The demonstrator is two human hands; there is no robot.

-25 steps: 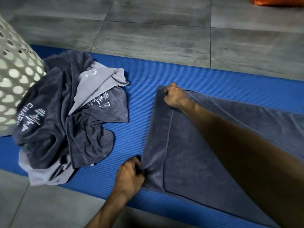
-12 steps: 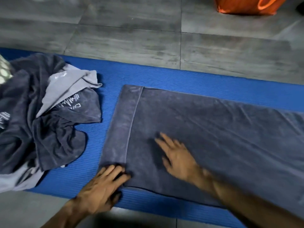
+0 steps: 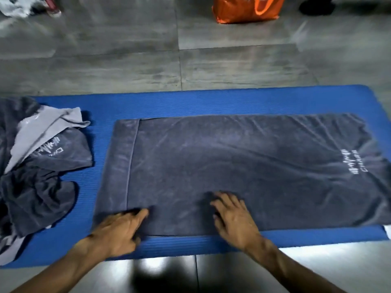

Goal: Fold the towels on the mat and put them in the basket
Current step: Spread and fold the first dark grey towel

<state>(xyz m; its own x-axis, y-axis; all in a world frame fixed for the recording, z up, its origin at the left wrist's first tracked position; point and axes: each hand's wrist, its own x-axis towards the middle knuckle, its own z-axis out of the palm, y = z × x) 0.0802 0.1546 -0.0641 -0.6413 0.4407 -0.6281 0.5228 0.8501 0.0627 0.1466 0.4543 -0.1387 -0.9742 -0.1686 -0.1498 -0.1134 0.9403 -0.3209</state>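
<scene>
Grey tiled floor (image 3: pixel 127 60) before me, bearing a blue mat (image 3: pixel 190 102) and an orange bag (image 3: pixel 243 11); on the mat, one spread towel (image 3: pixel 243 166) and a towel heap (image 3: pixel 38 166).

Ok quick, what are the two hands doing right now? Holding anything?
Left hand: open, flat on the near left corner of the spread dark towel, holding nothing.
Right hand: open, fingers spread, pressing on the towel, holding nothing.

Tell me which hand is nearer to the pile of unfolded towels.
Left. The left hand presses the spread towel's near left corner, closest to the pile of unfolded towels. The right hand rests further right, mid-edge.
</scene>
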